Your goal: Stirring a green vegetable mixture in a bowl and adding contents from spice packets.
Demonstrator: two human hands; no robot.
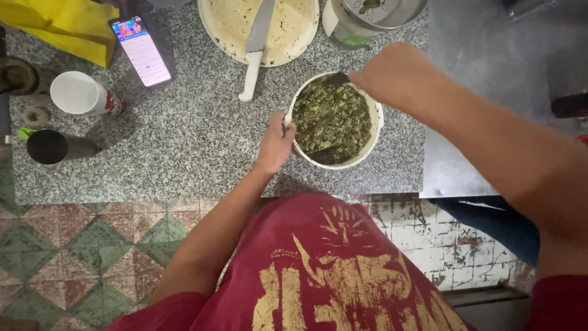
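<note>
a white bowl point(375, 125) heaped with chopped dark-green leaves point(331, 116) sits near the front edge of the speckled granite counter point(184, 141), just in front of you. your left hand point(275, 144) is closed on the bowl's near-left rim, fingers curled over the edge. your right hand point(386, 73) reaches in from the right and is clamped on a dark utensil point(335, 78) whose tip rests at the top of the greens; how much of it lies under the leaves cannot be told.

just behind the bowl, a round pale cutting board point(294, 37) carries a large knife point(257, 46), its white handle hanging over the board's near edge onto the counter. to the right of the board stands a metal strainer point(392, 12) set on a pale container, only partly in view. further left, a smartphone point(142, 52) lies face up with its screen lit, beside a yellow cloth point(61, 24) at the far corner. along the counter's left side a white cup point(76, 93) lies tipped with its mouth toward you, and a dark cylindrical tumbler point(55, 147) lies on its side nearer the edge. right of the granite, a grey metal surface point(490, 73) adjoins the counter. below you, your red printed shirt point(324, 270) and a patterned tiled floor point(79, 257) fill the foreground.
</note>
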